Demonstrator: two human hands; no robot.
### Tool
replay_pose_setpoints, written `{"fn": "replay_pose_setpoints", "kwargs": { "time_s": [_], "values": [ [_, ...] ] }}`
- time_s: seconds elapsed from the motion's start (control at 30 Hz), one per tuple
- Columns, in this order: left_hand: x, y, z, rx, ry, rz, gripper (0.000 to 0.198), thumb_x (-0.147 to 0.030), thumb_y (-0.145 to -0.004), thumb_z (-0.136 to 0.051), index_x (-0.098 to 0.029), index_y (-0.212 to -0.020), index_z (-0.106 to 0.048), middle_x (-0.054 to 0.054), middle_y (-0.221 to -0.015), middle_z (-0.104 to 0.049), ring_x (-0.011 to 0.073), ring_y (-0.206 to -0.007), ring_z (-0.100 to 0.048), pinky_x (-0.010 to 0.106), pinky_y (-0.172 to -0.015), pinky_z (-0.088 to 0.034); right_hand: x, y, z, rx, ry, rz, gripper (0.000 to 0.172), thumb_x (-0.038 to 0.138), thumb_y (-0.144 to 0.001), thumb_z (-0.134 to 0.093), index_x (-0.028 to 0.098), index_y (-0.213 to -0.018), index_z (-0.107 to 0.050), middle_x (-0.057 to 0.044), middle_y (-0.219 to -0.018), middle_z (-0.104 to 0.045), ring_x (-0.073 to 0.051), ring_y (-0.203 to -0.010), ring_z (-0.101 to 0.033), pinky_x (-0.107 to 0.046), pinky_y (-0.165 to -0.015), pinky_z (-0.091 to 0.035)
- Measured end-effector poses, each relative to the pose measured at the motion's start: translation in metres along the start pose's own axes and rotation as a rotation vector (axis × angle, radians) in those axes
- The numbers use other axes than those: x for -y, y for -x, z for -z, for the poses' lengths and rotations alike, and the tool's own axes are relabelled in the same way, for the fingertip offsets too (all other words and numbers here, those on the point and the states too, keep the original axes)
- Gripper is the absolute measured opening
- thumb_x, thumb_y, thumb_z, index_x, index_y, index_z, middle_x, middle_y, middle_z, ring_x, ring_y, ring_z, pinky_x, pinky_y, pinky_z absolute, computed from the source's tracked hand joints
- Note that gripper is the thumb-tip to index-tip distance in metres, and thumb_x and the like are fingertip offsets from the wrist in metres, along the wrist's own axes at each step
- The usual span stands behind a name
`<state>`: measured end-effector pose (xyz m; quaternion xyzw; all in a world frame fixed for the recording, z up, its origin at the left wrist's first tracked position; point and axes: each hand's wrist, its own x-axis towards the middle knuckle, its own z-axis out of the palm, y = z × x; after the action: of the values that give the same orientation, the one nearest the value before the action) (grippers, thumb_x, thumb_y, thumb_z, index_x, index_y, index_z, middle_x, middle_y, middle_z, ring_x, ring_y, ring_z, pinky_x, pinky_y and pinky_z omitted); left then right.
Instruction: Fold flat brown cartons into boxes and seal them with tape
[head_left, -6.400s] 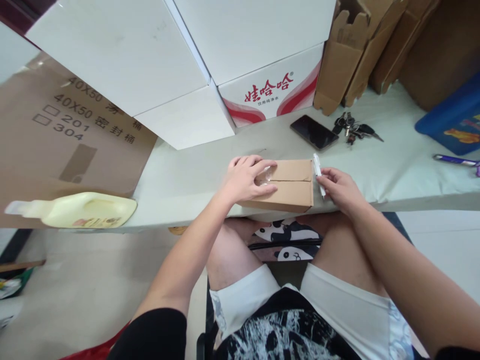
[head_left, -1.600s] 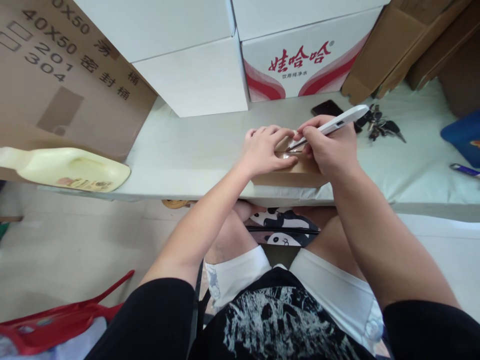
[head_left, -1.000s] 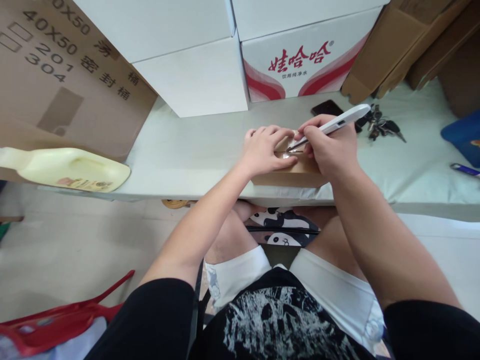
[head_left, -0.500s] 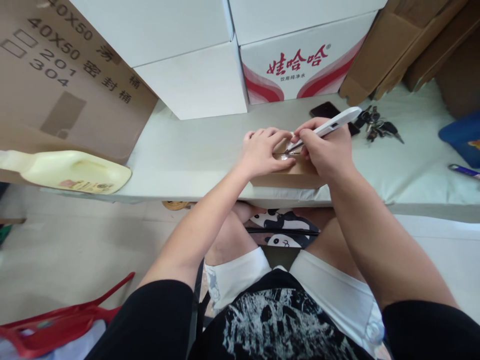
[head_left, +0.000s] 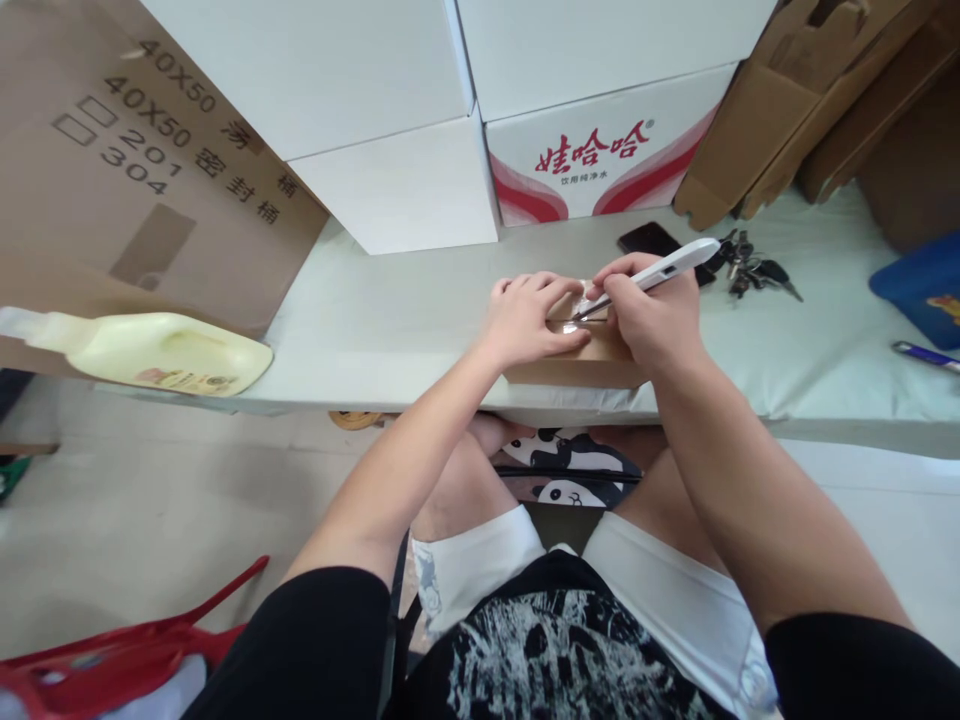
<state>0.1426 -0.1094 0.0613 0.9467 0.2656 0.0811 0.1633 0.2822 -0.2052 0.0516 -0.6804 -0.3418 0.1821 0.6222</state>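
A small brown cardboard box (head_left: 577, 374) lies near the front edge of the covered table, a strip of clear tape (head_left: 572, 327) shining on its top. My left hand (head_left: 525, 320) grips the box's left side, with thumb and forefinger bent round the taped part. Closed round a white utility knife (head_left: 675, 262), my right hand (head_left: 656, 310) rests over the box's right end. The knife is tilted, its handle up to the right and its dark blade touching the tape along the top seam. Part of the box top is hidden under both hands.
Behind stand white cartons (head_left: 427, 190) and a red-printed carton (head_left: 592, 165). A black phone (head_left: 649, 240) and keys (head_left: 754, 268) lie beyond my right hand. A yellowish bottle (head_left: 172, 352) lies at left; a blue container (head_left: 919, 290) and pen (head_left: 926, 355) are at right.
The view has shifted slightly, so the table things sit a little lower. The knife's blade has moved slightly on the tape; both hands keep their hold.
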Motion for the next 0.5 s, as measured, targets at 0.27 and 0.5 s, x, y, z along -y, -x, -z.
{"fn": "replay_pose_setpoints", "kwargs": {
  "time_s": [0.27, 0.5],
  "values": [
    [-0.0002, -0.0005, 0.0001, -0.001, 0.01, 0.001, 0.052, -0.05, -0.084, -0.07, -0.034, -0.133, -0.066, 0.003, -0.137, -0.069, 0.0293, -0.13, -0.059, 0.047, -0.114, -0.034, -0.0024, -0.0012, 0.0007, -0.002, -0.005, 0.0, 0.015, 0.014, -0.074, -0.059, 0.025, -0.067, -0.067, 0.001, -0.068, -0.07, -0.016, -0.067, -0.065, -0.027, -0.06, -0.052],
    [0.0005, -0.0006, -0.0007, -0.008, 0.017, -0.004, 0.051, -0.051, -0.084, -0.069, -0.032, -0.131, -0.068, 0.004, -0.137, -0.069, 0.0299, -0.13, -0.059, 0.049, -0.114, -0.034, -0.0096, -0.002, 0.0005, -0.031, -0.016, 0.047, 0.012, 0.015, -0.075, -0.059, 0.025, -0.078, -0.065, 0.001, -0.072, -0.069, -0.017, -0.07, -0.064, -0.028, -0.062, -0.052]
  ]
}}
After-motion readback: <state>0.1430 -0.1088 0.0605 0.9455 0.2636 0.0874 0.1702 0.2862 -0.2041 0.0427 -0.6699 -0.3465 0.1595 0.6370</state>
